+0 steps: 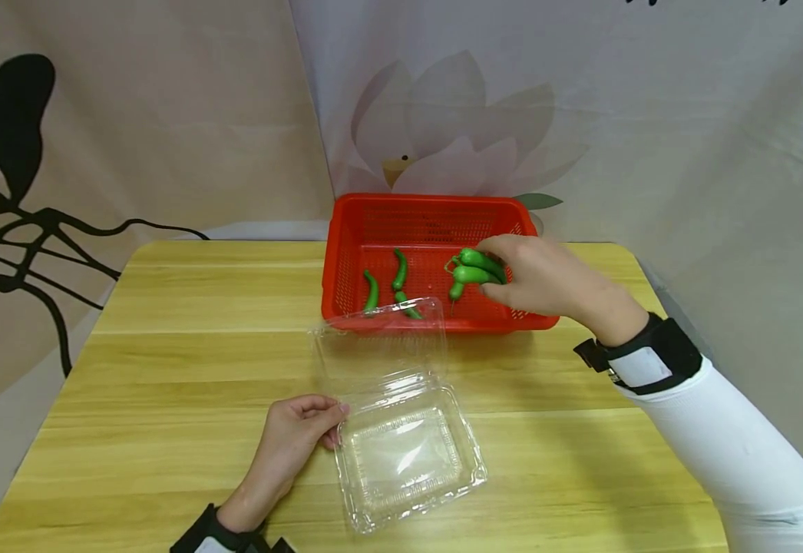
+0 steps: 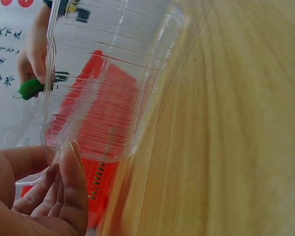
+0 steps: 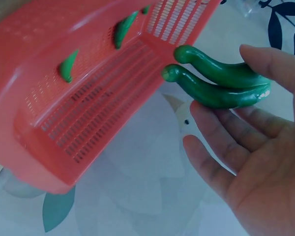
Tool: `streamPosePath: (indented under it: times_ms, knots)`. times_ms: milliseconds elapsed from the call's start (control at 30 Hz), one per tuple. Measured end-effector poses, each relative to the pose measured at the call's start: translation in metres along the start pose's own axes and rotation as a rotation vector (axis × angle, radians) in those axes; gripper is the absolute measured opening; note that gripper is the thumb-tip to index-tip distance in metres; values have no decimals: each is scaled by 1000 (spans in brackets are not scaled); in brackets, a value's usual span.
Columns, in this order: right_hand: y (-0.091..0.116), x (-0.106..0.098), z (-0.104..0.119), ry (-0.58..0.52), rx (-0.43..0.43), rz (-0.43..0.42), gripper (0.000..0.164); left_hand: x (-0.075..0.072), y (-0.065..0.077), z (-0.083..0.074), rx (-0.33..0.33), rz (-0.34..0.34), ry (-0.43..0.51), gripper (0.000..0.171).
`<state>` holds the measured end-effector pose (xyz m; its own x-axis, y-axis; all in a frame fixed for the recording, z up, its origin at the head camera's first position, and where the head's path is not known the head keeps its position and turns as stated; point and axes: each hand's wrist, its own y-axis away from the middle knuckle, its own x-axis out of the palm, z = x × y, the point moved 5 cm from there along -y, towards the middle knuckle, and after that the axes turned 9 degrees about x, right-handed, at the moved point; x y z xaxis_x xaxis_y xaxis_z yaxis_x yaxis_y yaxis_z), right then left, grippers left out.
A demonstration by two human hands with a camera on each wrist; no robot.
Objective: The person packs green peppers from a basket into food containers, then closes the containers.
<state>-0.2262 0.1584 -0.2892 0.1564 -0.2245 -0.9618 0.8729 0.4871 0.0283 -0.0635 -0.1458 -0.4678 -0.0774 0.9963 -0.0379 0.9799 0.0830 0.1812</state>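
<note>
My right hand (image 1: 536,280) holds two curved green chili peppers (image 3: 221,83) between thumb and fingers, over the right side of a red plastic basket (image 1: 439,201). In the head view, part of another green pepper (image 1: 456,291) shows just below those two. My left hand (image 1: 294,442) pinches the left edge of a clear plastic clamshell box (image 1: 408,461) near its hinge. The box lies open on the table, its lid (image 1: 381,346) raised toward the basket and overlapping the basket's front rim in this view. In the left wrist view, thumb and fingertips (image 2: 71,162) grip the clear plastic.
Several loose green peppers (image 1: 400,269) lie in the left half of the basket, one partly behind the clear lid. The wooden table (image 1: 187,369) carries the box and basket. Close behind the basket hangs a printed cloth (image 1: 443,92).
</note>
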Motion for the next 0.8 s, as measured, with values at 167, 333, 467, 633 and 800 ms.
streamPosePath:
  times_ms: [167,333,467,633,800]
  knots:
    - [12,5,11,-21,-51,-22,38,0,0,0,7,3,3,14]
    - [24,11,25,-19,-123,-51,36,0,0,0,10,4,10,14]
    - [32,15,36,-26,-169,-58,27,1,-1,0,10,3,6,14]
    - [41,23,48,-40,-231,-77,24,1,-2,1,14,9,2,14]
    - [48,34,61,-41,-287,-81,31,1,-2,0,21,10,5,14]
